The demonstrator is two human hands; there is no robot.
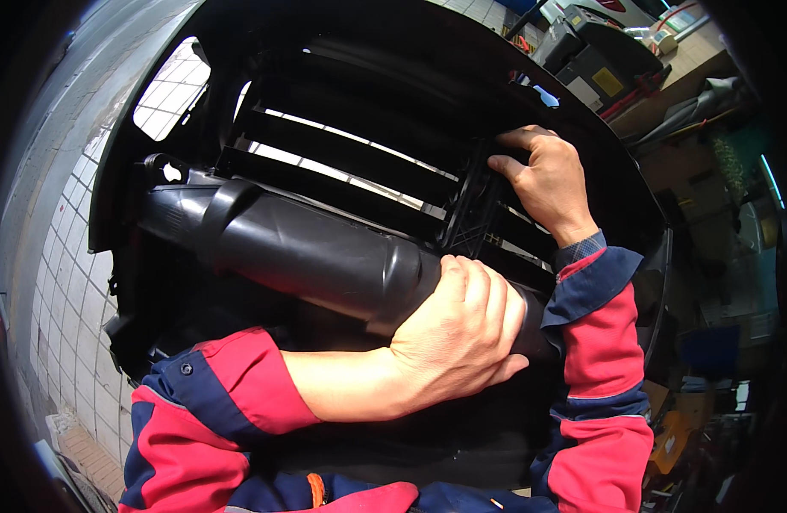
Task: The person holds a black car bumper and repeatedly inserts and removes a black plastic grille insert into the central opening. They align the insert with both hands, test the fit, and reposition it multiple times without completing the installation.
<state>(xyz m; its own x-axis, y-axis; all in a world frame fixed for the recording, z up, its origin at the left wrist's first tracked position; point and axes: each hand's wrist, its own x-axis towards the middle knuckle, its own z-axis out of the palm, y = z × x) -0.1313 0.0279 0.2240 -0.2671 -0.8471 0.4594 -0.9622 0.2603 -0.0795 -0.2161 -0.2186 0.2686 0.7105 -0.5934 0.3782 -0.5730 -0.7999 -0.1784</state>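
Note:
A large black plastic car bumper (312, 256) fills the middle of the view, its inner side toward me. Across its near part runs a long rounded section with raised ribs. My left hand (462, 329) is wrapped over the right end of that section, fingers together and the thumb on the near side. Beyond it, several dark slats form a grille (351, 154) with light gaps between them. At the upright crossbar right of the grille, my right hand (543, 175) is closed with bent fingers and thumb on the black plastic. Its fingertips are partly hidden.
Pale tiled paving (64, 316) lies at the left, beside a grey road surface. Beyond the bumper at the upper right stands a dark boxy machine (594, 56) with a yellow label. Shadowed clutter, including a yellow object (671, 440), lies at the right.

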